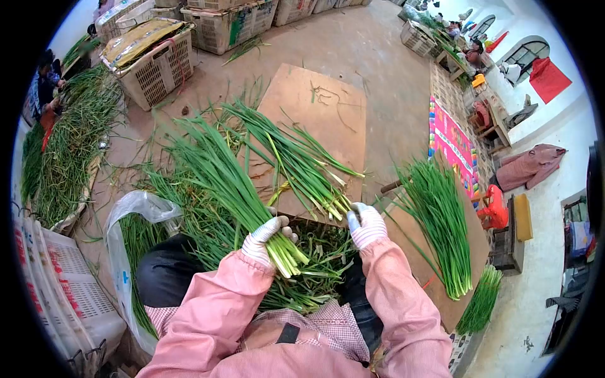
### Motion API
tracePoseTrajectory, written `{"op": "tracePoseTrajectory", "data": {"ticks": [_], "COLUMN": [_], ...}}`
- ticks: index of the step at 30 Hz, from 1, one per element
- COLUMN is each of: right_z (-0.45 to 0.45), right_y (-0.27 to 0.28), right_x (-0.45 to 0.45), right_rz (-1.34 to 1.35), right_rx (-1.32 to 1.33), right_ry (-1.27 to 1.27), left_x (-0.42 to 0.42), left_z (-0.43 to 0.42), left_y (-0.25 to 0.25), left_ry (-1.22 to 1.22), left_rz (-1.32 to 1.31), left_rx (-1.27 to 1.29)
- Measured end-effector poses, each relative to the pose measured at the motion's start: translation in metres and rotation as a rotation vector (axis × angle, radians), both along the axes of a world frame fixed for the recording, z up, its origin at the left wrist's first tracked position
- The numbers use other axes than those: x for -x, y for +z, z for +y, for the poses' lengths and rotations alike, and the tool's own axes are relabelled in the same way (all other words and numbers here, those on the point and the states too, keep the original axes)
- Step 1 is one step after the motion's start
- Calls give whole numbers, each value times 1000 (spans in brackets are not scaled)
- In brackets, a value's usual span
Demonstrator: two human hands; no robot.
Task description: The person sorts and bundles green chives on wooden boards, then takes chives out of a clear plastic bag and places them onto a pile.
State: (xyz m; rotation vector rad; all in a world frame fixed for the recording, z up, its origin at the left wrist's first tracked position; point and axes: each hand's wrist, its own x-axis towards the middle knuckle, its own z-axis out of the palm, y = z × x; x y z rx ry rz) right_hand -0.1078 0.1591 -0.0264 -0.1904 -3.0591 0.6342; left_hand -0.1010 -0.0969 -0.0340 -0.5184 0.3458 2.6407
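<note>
My left hand (270,238), in a striped white glove, is closed round the lower stalks of a thick bunch of green onions (220,179), whose leaves point up and to the left. My right hand (365,225), gloved too, has its fingers together at the pale root ends of a looser pile of green onions (302,167) on the brown board (343,113). What its fingertips hold is too small to make out. Below, between my knees, lies a heap of leaves and trimmings (318,252).
On the right, a large bunch (441,227) lies on a second board (409,242). A clear plastic bag (116,233) and a white crate (75,277) stand left. Farther off are a crate (154,75), a leaf pile (75,138) and people at work (47,85).
</note>
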Motion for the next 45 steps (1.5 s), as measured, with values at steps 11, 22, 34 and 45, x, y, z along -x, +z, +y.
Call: {"op": "tracePoseTrajectory", "data": {"ticks": [11,22,34,45], "right_z": [-1,-35,-12,3], "right_y": [32,11,132,204], "right_x": [32,13,39,67], "right_rz": [-22,-335,200,207], "right_rx": [-156,-284,-377,-193], "right_ry": [43,4,154,43], "left_x": [-14,-17,-14,-17], "left_z": [-12,-24,-38,-49], "left_y": [-2,1,9,19], "left_ry": [54,31,104,137], "left_rz": [-22,8,-4,84], "left_rx": [65,36,25,-11]}}
